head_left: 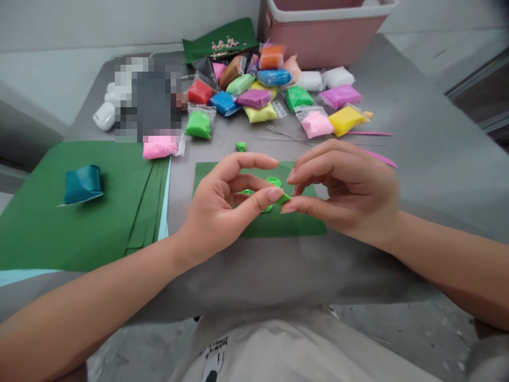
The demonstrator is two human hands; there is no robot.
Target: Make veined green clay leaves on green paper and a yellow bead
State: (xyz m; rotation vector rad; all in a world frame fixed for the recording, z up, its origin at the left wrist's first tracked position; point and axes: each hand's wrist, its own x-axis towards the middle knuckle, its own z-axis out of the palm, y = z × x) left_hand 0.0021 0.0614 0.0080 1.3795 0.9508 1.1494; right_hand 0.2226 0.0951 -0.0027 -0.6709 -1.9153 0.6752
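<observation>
A small piece of green modelling clay is held up in front of me, over a dark green paper sheet. My left hand pinches its left end between thumb and finger. At its other end, the thumb and bent fingers of my right hand close on it, though the fingers hide part of that grip. Flat bright green clay shapes lie on the sheet below, partly covered by my left hand. A little green clay lump rests on the table just beyond the sheet.
Several clay packets in many colours are heaped at the back, before a pink bin. Thin metal tools and a pink tool lie behind my right hand. Green paper sheets at left carry a teal packet.
</observation>
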